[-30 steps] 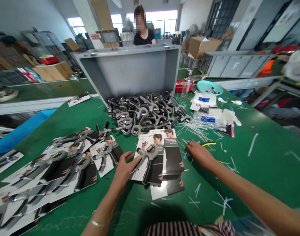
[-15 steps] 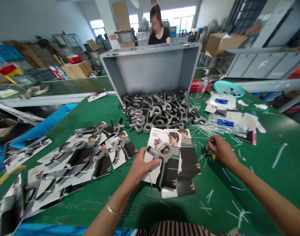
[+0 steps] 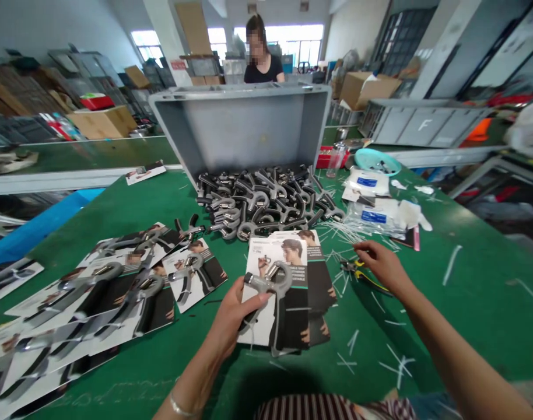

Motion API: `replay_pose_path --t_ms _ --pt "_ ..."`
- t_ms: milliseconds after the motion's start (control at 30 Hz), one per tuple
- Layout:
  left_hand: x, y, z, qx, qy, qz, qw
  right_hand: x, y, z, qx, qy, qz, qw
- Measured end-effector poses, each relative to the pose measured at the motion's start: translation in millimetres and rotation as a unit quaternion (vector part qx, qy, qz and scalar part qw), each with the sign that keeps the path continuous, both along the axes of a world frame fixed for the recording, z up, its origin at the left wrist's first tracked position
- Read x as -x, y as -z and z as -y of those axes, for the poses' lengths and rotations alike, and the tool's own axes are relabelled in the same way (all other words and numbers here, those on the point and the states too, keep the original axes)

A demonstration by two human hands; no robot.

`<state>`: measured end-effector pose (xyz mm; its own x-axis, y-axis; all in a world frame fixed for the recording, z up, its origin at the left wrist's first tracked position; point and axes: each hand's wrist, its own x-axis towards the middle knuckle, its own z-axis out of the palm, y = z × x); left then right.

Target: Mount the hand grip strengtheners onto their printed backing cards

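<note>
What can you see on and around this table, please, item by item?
Carded trainer: one, grey and black, front centre.
Card stack: several, printed white and black, beneath it.
Finished cards: many, grey trainers on print, spread at left.
Loose trainers: a heap, grey and black, spilling from the crate.
Crate: one, grey, tipped on its side, far centre.
Cutters: one, yellow-handled, right of the stack.
Offcuts: many, white, scattered at right.
Packets: a few, clear with blue labels, far right.
Bowl: one, teal, beyond the packets.
Table: one, green.
Person: one, black top, behind the crate.
Left hand: grip on the carded trainer.
Right hand: at the cutters.
</note>
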<state>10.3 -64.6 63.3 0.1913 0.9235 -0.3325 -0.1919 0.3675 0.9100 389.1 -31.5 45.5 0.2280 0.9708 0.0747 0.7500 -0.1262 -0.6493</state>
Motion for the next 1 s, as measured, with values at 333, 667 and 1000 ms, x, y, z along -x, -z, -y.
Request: replay_pose_path --t_ms 333,667,1000 --pt "-7 5.4 3 0.005 -0.03 -0.023 0.999 32 14.7 47 0.072 -0.107 0.064 0.99" --pt "-16 2.8 12 -0.084 -0.025 -0.112 0.99 58 34.5 46 0.071 -0.115 0.146 0.98" --pt "-21 -2.6 17 -0.002 0.001 0.016 1.0 30 -30.6 68 -0.049 0.038 -0.174 0.983"
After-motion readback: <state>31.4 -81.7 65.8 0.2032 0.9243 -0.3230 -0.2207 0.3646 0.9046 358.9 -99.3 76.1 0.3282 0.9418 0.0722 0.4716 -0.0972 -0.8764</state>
